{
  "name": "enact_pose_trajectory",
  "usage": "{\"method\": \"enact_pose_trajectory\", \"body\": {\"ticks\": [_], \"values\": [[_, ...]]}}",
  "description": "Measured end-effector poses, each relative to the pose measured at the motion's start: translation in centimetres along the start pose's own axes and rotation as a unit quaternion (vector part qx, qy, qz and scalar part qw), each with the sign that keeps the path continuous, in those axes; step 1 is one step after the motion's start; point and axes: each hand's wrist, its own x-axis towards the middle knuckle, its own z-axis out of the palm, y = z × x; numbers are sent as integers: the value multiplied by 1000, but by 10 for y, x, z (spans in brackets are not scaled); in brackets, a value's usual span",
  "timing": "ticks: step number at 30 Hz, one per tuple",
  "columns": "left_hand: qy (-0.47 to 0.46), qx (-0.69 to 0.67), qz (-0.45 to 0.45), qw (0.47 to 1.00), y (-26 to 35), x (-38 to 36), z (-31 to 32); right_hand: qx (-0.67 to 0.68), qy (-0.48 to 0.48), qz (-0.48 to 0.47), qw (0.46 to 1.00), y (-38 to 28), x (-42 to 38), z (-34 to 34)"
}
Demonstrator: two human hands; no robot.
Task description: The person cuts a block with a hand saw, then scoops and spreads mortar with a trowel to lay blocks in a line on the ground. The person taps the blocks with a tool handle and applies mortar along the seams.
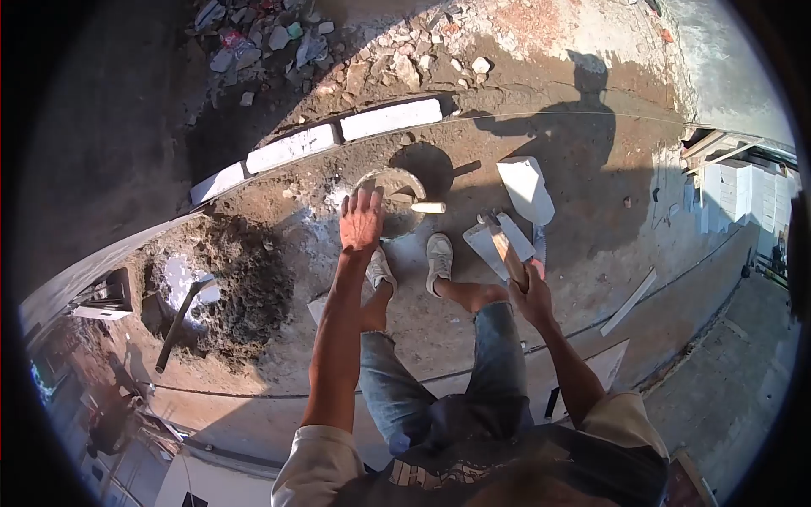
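My left hand (361, 221) is stretched out with its fingers spread, over the left edge of a round bucket (414, 221). A trowel with a pale wooden handle (429, 207) lies across the bucket. My right hand (532, 296) is wrapped round the wooden handle of a hammer (505, 249), whose head points up and away from me. Beneath the hammer lie pale flat pieces (486, 252) on the ground. Farther off is a white broken slab (526, 188).
A row of white blocks (391, 119) runs along a taut string, with rubble (405, 72) behind. At left, a hoe (177, 328) rests on a dark mortar heap (245, 287). White blocks (728, 188) are stacked at right. A thin strip (628, 302) lies nearer.
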Motion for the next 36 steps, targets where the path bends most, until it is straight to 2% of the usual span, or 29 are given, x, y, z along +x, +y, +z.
{"method": "enact_pose_trajectory", "body": {"ticks": [1, 4, 8, 11, 13, 20, 24, 29, 32, 33, 36], "values": [[77, 37, 54, 995, -22, 29, 38, 17, 17, -19, 1000, -8, 41, 13], [30, 106, 71, 991, -56, 106, 90, 33, 52, -1, 998, -12, 127, 72], [19, 204, 106, 973, -90, 188, 152, 106, 155, -56, 981, -29, 222, 159], [-18, 196, 103, 975, -107, 228, 198, 128, 218, -112, 961, -40, 275, 206], [-17, 173, 101, 980, -111, 242, 213, 145, 230, -116, 955, -48, 301, 221], [65, 133, 110, 983, -138, 252, 261, 82, 211, -133, 965, -52, 342, 227], [75, 133, 113, 982, -140, 258, 264, 56, 271, -204, 939, -58, 337, 224], [70, 151, 112, 980, -139, 258, 266, 108, 312, -260, 907, -66, 347, 236], [59, 163, 110, 979, -138, 260, 263, 48, 178, -108, 977, -60, 365, 247], [58, 164, 109, 979, -137, 258, 263, 36, 186, -115, 975, -55, 371, 252], [71, 164, 106, 978, -137, 262, 263, 81, 266, -213, 937, -59, 364, 254]]}}
